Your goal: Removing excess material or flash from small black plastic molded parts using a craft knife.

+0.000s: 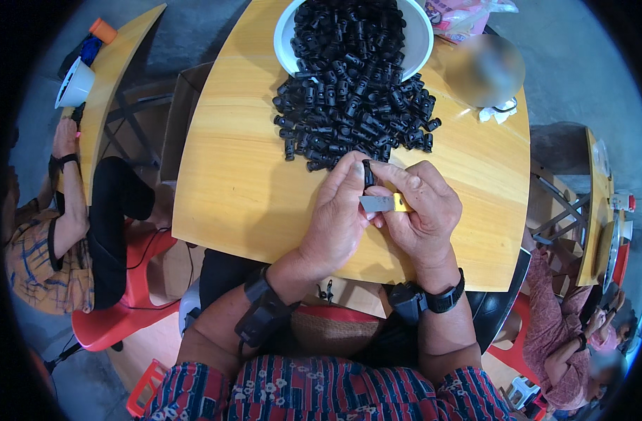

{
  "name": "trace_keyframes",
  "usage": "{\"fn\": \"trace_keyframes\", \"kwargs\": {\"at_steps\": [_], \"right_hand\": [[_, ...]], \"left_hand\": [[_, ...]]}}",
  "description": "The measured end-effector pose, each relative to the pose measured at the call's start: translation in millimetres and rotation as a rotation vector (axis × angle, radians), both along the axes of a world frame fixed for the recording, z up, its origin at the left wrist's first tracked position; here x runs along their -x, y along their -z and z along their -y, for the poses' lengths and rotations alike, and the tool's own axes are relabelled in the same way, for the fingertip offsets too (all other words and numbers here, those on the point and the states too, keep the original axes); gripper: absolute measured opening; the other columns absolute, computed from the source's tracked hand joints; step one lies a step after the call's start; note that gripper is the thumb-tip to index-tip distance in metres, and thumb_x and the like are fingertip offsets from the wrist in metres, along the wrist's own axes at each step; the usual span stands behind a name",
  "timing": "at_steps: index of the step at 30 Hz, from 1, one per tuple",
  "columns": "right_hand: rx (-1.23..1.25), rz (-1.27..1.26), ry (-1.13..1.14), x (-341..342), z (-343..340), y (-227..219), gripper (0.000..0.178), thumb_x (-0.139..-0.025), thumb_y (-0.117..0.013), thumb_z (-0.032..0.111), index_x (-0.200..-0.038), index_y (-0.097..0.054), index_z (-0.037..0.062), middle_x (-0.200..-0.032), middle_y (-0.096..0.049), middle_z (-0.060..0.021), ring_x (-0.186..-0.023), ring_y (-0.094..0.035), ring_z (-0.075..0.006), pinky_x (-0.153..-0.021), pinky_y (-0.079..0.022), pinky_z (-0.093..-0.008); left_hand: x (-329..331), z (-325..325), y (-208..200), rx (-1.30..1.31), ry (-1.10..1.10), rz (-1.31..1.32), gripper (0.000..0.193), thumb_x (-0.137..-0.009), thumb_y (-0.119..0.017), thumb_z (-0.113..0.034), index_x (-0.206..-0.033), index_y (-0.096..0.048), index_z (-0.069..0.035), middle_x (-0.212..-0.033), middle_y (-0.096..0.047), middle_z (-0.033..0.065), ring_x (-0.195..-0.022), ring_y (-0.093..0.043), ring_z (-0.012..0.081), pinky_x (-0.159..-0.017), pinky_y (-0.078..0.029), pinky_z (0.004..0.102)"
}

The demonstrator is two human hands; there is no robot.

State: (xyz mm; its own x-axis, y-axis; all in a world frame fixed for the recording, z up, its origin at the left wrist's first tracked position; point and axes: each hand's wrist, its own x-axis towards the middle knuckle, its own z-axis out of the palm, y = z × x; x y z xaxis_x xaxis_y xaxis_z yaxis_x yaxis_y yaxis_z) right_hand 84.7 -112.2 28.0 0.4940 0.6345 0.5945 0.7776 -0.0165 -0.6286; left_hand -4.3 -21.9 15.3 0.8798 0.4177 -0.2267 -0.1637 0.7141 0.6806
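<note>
My left hand (338,214) pinches a small black plastic part (368,173) between thumb and fingers, just in front of a heap of the same black parts (356,105). My right hand (419,210) grips a small utility knife (384,203) with a grey blade and a yellow body, its blade pointing left toward the held part. Both hands meet over the round wooden table (243,189). The heap spills out of a white bowl (412,49) at the table's far side.
A pink-and-white plastic bag (461,14) lies behind the bowl. A person sits on a red chair (117,316) at the left by another wooden table (117,70). Other people sit at the lower right near a third table (594,203).
</note>
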Motion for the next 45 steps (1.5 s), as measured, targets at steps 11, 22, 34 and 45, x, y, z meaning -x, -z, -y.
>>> {"fn": "trace_keyframes", "kwargs": {"at_steps": [11, 22, 34, 45], "right_hand": [[-0.047, 0.142, 0.083, -1.8, 5.6, 1.8, 0.033, -0.063, -0.073, 0.003, -0.095, -0.071, 0.0048, -0.063, -0.056, -0.0074, -0.053, -0.055, -0.0161, -0.049, -0.043, -0.0255], [-0.061, 0.024, 0.048, -1.2, 4.0, 2.1, 0.025, -0.061, -0.076, 0.002, -0.084, -0.069, 0.0035, -0.068, -0.061, -0.0074, -0.059, -0.059, -0.0175, -0.052, -0.046, -0.0255], [0.035, 0.024, 0.062, 1.1, 3.6, -0.2, 0.028, -0.061, -0.072, 0.001, -0.089, -0.07, 0.0034, -0.07, -0.06, -0.0086, -0.061, -0.06, -0.0185, -0.055, -0.047, -0.0254], [0.019, 0.148, 0.057, 0.6, 2.8, -2.7, 0.025, -0.063, -0.078, 0.009, -0.086, -0.069, 0.0034, -0.067, -0.06, -0.0075, -0.058, -0.059, -0.0176, -0.052, -0.046, -0.026]], "left_hand": [[-8.9, 15.5, -0.9, -0.024, -0.074, 0.009, 0.021, -0.101, -0.034, -0.028, -0.099, -0.048, -0.012, -0.077, -0.046, -0.004, -0.067, -0.046, 0.004, -0.057, -0.037, 0.0208], [-7.4, 12.7, 5.1, 0.112, -0.028, 0.036, 0.023, -0.101, -0.035, -0.032, -0.103, -0.045, -0.012, -0.076, -0.051, -0.0019, -0.067, -0.049, 0.0044, -0.057, -0.039, 0.0204], [-4.2, 10.8, 4.2, 0.195, -0.012, 0.031, 0.024, -0.1, -0.035, -0.035, -0.098, -0.043, -0.013, -0.077, -0.051, -0.0002, -0.068, -0.05, 0.0066, -0.057, -0.039, 0.0232], [-3.8, 10.9, 2.0, 0.238, -0.029, 0.036, 0.021, -0.1, -0.038, -0.032, -0.097, -0.045, -0.012, -0.082, -0.043, -0.0039, -0.073, -0.046, 0.0031, -0.068, -0.044, 0.0209]]}}
